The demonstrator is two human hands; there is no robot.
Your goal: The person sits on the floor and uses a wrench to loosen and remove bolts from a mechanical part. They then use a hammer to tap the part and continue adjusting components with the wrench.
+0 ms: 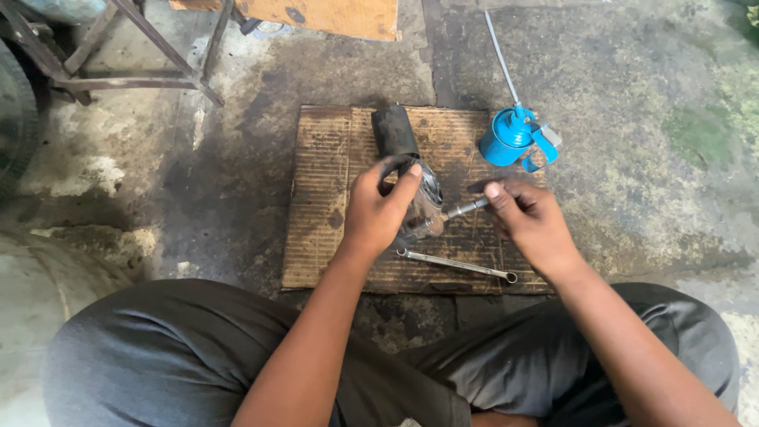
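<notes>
A dark cylindrical motor-like part [395,133] with a silvery metal end lies on a worn cardboard sheet [324,198] on the concrete floor. My left hand [378,209] grips the part's silvery end from above. My right hand [528,215] holds a thin metal tool [466,208] whose tip points left into that end. A long silver wrench [457,264] lies on the cardboard just in front of both hands, touched by neither.
A blue oil can [510,136] with a long thin spout stands at the cardboard's far right corner. A metal frame [126,71] and a wooden board [332,16] sit at the back. My grey-trousered legs fill the foreground.
</notes>
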